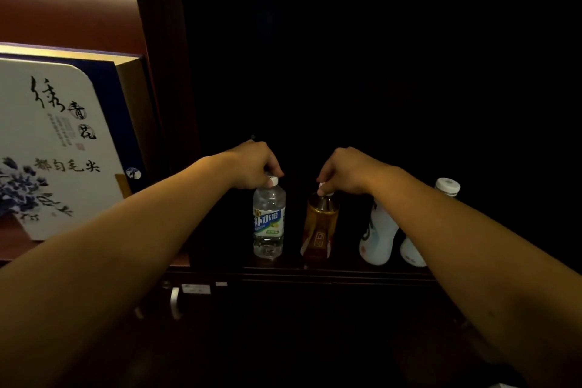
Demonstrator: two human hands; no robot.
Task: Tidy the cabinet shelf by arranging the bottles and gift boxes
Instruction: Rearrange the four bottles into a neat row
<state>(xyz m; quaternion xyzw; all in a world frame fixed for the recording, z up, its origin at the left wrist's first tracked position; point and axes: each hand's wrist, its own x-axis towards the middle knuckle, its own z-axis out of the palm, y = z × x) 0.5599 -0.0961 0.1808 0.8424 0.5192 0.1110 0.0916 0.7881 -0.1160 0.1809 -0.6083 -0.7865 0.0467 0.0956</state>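
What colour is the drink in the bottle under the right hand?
Amber-gold, in the clear plastic bottle, head view.

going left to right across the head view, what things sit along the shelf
white gift box with blue flowers and black calligraphy → clear plastic water bottle with a blue label, left hand gripping its cap → amber tea bottle, right hand gripping its top → two white plastic bottles

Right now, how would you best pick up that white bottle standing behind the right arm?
Probably at the narrowed waist of the white bottle, coming from the front and a little to the right. It stands upright, its curved middle suits curled fingers, and the amber bottle stands close on its left. The right hand is busy pinching that bottle's cap.
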